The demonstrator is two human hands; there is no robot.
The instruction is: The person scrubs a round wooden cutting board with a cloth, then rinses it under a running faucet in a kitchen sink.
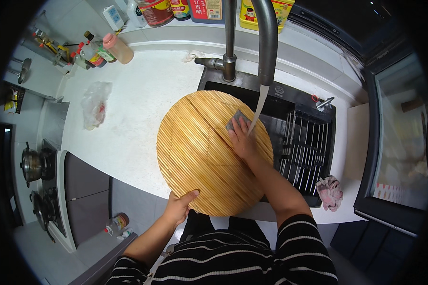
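Observation:
A round mat of thin bamboo slats (pixel 199 142) lies tilted over the left part of the black sink (pixel 274 124) and the counter's front edge. My left hand (pixel 180 206) grips its lower left rim, thumb on top. My right hand (pixel 244 140) presses a grey scouring cloth or pad (pixel 237 120) flat on the mat's upper right. Water runs from the grey faucet spout (pixel 267 71) and falls beside my right fingers. The fingers of my left hand beneath the mat are hidden.
A metal dish rack (pixel 303 149) sits in the sink's right side, with a pink rag (pixel 330 193) at the corner. On the white counter (pixel 128 142) lies a crumpled plastic bag (pixel 96 105). Bottles (pixel 117 49) stand at the back left. An open window (pixel 369 142) borders the right.

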